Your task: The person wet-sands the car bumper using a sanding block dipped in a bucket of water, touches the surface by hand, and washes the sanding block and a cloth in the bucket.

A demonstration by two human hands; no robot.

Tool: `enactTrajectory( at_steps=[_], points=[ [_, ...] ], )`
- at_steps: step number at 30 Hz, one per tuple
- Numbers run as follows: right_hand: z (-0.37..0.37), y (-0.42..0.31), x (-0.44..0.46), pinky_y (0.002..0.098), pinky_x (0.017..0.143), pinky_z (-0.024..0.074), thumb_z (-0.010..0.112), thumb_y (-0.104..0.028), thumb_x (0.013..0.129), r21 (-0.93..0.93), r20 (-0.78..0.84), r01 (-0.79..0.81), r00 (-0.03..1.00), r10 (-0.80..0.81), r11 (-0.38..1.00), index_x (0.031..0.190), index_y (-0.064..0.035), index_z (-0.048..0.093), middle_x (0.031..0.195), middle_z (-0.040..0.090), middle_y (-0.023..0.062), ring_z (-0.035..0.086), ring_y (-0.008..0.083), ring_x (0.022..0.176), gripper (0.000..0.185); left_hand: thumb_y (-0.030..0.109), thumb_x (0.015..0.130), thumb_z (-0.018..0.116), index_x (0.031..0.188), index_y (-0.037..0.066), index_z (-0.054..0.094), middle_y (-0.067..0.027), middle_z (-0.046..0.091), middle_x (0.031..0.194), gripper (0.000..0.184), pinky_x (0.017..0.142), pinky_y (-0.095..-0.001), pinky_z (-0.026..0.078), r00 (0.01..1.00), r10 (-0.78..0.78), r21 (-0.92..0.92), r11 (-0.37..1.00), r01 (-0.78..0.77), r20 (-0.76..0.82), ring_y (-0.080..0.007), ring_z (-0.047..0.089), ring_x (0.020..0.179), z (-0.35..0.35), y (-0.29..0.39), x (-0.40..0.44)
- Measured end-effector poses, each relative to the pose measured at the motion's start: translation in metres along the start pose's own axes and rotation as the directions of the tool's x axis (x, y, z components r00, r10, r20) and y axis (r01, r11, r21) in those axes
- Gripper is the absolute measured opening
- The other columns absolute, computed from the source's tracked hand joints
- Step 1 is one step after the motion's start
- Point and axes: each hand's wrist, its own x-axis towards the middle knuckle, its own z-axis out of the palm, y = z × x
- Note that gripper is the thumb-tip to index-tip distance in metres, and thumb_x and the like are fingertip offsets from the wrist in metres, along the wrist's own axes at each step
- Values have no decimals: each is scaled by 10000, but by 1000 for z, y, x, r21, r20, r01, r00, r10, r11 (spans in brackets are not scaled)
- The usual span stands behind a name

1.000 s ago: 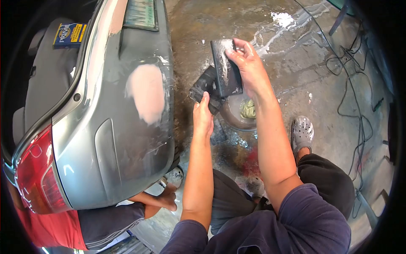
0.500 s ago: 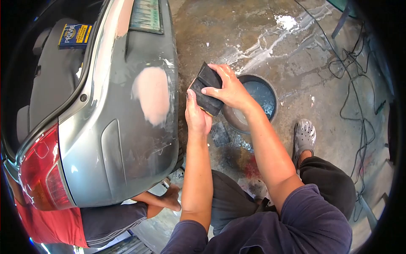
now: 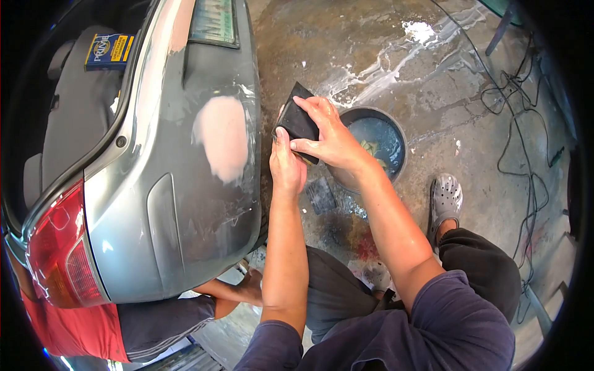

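Black sandpaper, which looks wrapped around a block, is held between my two hands beside the car's rear bumper. My left hand grips its lower left edge, thumb on top. My right hand presses on its upper face and right side, fingers bent over it. The underside of the sandpaper is hidden. Left of my hands, a pale pink filler patch covers part of the dull grey bumper. Just right of them stands a round tub of water with a yellowish piece in it.
A dark flat sheet lies on the wet concrete floor. Black cables run along the right. Inside the open trunk is a blue and yellow can. Another person in a red shirt is low beside the car, near the taillight.
My right hand has shifted its grip on the sandpaper, its fingers now flatter across the sheet. The sandpaper's folded flap no longer shows. More of the tub's inside is visible.
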Motion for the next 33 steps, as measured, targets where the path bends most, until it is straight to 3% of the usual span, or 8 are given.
enactTrajectory(
  at_steps=[9,17,20,21,23,27,30,33],
  points=[
    [-2,-3,-1,473,1173,389,795,-258,806,15,-24,24,999,-24,1000,1539,-122,550,1425,512,160,467,384,1357,786,487,1139,447,1492,-25,475,-147,609,1431,623,1143,-446,468,990,-131,-70,988,135,60,-270,600,1328,-11,8,0],
    [-9,14,2,472,1191,382,826,-279,825,-143,3,101,995,-102,985,1480,-139,630,1457,506,158,481,368,1361,698,221,1095,566,1509,15,522,-144,613,1443,465,1133,-418,486,988,-89,24,995,93,-126,-256,594,1338,-12,0,0],
    [-33,7,10,436,1174,428,808,-267,907,323,-141,-127,973,180,938,1485,-81,599,1573,429,146,442,304,1444,642,211,1086,572,1589,23,435,-142,590,1493,555,1168,-417,459,995,-99,-79,992,99,1,-265,581,1366,-14,13,-6],
    [-37,16,10,383,1157,438,776,-298,957,279,-97,-223,961,258,934,1467,-34,601,1501,532,137,522,261,1382,600,227,1093,568,1589,24,430,-137,591,1491,553,1170,-418,458,989,-130,-128,982,138,64,-265,577,1372,-16,14,-8],
    [-57,19,15,342,1147,440,740,-296,989,423,400,-576,811,426,699,1457,15,593,1396,657,133,599,246,1317,580,267,1106,559,1574,25,441,-135,593,1489,540,1154,-420,467,984,-179,-50,982,180,17,-258,590,1350,-13,9,-8],
    [-37,8,4,345,1131,455,704,-244,996,165,186,-378,919,347,911,1455,35,580,1450,658,187,610,287,1357,551,356,1108,577,1522,20,483,-129,616,1451,542,1088,-418,501,970,-190,202,955,218,-150,-237,622,1285,-18,-28,7],
    [-21,20,1,476,1137,452,736,-151,849,-476,168,156,982,-84,866,1514,-39,552,1531,570,199,551,376,1382,699,469,1123,483,1393,2,602,-127,676,1335,552,1005,-414,527,900,-334,387,819,424,-281,-220,652,1200,-2,-33,22],
    [-25,9,1,495,1129,448,739,-160,839,-643,133,13,987,94,766,1523,-53,544,1547,557,174,535,363,1396,719,584,1112,384,1357,-12,637,-141,689,1315,692,1013,-481,514,863,-449,487,715,502,-232,-248,662,1186,5,-40,38]
  ],
)
